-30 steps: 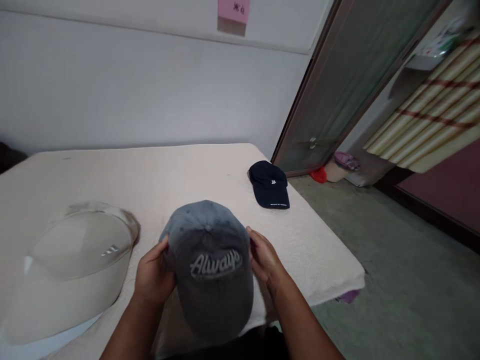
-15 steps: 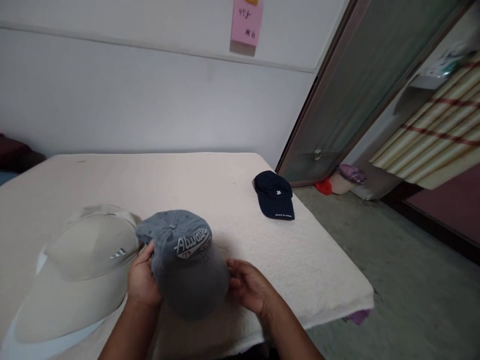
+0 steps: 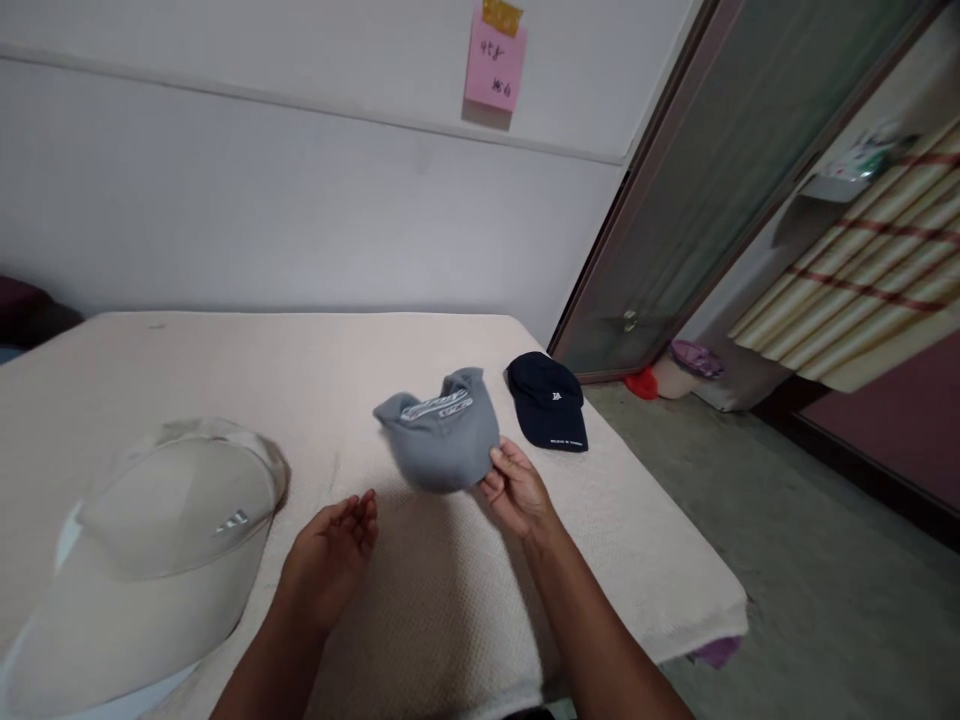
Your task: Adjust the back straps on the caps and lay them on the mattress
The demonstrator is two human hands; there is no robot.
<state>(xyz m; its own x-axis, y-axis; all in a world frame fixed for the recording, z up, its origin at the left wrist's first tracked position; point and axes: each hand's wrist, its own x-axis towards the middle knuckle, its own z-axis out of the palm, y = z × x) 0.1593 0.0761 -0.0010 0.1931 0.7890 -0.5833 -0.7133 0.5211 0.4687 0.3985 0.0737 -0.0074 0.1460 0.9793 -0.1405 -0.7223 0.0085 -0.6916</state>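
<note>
My right hand [image 3: 517, 490] grips the brim edge of a grey baseball cap [image 3: 442, 450], which is held above the bed with its lettered front tipped back and foreshortened. Below and left of that cap, my left hand [image 3: 334, 550] is empty, palm turned inward and fingers loosely curled but apart. A navy cap [image 3: 546, 400] with a small white logo lies to the right of the grey one, brim toward me. On the left rests a large beige cap [image 3: 180, 510] with a striped logo, nearer to my left hand.
The caps are over a bed with a cream textured cover [image 3: 300, 360]. Behind it stands a white wall with a pink note [image 3: 495, 65]. To the right are a glass sliding door [image 3: 697, 150], a bin [image 3: 679, 370] and a striped curtain [image 3: 862, 260].
The grey cap has moved away from me and to the right in my right hand, tilting back. My left hand has let go of it.
</note>
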